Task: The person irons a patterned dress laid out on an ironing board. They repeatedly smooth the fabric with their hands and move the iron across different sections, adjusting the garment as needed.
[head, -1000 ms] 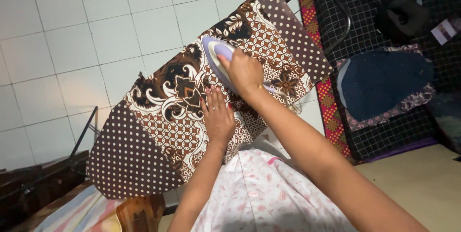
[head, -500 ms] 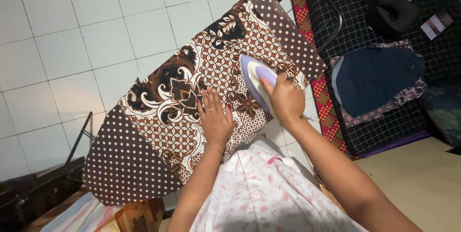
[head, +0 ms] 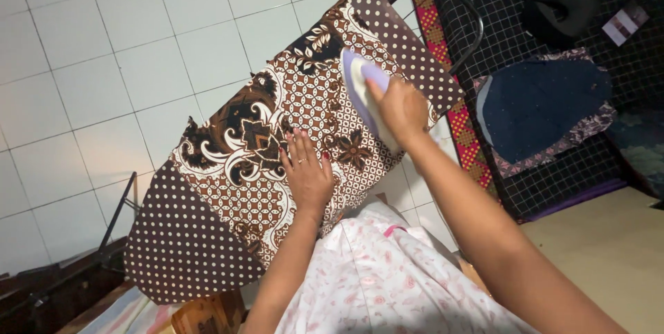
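Bare arms; a ring on the left hand (head: pixel 306 176), perhaps red-painted nails, and a white, pink-flowered garment (head: pixel 384 279).

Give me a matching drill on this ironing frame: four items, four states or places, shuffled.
Items:
1 right hand
2 left hand
3 ironing board
4 dark blue cloth

States:
A brown cover with white dots
B lies on the black grid mat
C grips the lilac iron
D flat on the batik fabric

Pairs: 1-C, 2-D, 3-A, 4-B
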